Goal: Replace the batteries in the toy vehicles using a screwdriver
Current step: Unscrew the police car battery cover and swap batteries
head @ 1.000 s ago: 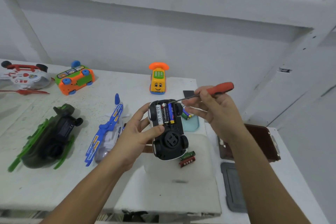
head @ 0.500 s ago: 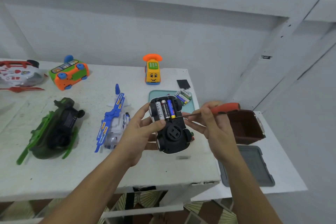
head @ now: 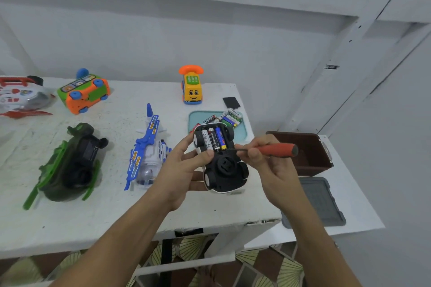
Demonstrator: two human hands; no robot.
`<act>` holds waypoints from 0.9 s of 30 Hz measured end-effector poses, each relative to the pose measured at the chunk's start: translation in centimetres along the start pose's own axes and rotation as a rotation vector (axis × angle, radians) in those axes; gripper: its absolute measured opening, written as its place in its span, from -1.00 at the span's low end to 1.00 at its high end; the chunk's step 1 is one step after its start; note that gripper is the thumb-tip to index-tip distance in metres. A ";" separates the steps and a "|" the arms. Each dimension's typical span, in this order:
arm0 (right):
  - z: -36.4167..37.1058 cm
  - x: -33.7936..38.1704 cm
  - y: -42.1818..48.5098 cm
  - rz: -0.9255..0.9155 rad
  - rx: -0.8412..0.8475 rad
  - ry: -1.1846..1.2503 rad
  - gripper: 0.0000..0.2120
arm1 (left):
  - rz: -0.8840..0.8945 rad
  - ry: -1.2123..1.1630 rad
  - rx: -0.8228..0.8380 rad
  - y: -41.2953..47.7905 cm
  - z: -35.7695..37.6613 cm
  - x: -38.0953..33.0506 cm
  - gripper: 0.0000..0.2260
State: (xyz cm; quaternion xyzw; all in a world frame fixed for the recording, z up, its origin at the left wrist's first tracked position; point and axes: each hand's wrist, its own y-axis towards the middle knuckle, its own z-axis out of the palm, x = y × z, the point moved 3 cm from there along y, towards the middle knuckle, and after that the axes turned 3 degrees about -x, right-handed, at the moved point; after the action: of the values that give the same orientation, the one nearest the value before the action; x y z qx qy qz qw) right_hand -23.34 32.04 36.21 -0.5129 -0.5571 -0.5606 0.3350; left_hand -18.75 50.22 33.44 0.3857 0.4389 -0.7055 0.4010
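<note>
My left hand grips an upturned black and white toy car above the table, thumb on its underside. The car's battery bay is uncovered and shows three batteries side by side. My right hand pinches a red-handled screwdriver, whose tip points left at the near end of the batteries. A black battery cover lies on the table at the back.
A pale blue tray holds several loose batteries. On the white table lie a blue helicopter, a green helicopter, an orange-green bus, a yellow phone car and a red-white toy. A brown box and a grey lid sit to the right.
My right hand has lowered the screwdriver from above the car, turning it level, so the tip now meets the battery bay. The camera view has shifted and the car sits lower.
</note>
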 end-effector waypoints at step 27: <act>-1.8 2.0 5.9 0.108 -0.086 0.078 -0.83 | 0.296 0.352 -0.008 1.7 1.2 -2.1 -0.40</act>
State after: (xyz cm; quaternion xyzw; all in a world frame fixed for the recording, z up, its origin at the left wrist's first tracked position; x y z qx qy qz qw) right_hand -18.64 29.75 40.06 -0.5339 -0.4908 -0.5847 0.3638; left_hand -16.66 49.12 35.19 0.5613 0.4435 -0.5592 0.4190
